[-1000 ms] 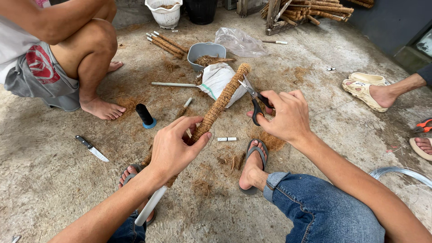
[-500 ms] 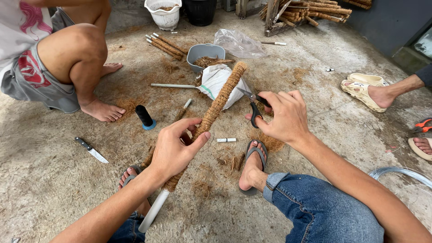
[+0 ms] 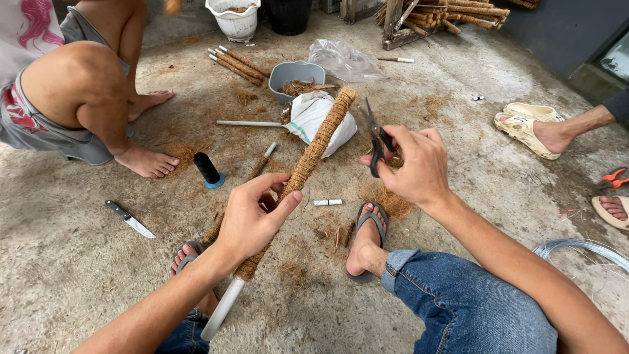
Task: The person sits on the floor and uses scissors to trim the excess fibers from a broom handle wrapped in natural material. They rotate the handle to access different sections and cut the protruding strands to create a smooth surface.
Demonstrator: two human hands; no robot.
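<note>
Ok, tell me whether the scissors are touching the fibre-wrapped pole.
Apart. The head view shows bare floor between the scissors in the right hand and the fibre-wrapped pole gripped by the left hand.

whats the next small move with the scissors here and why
Probably bring the scissors in the right hand left to the fibre-wrapped pole that the left hand grips mid-length. The blades are apart from the pole, pointing up beside its upper end, cutting nothing yet.
</note>
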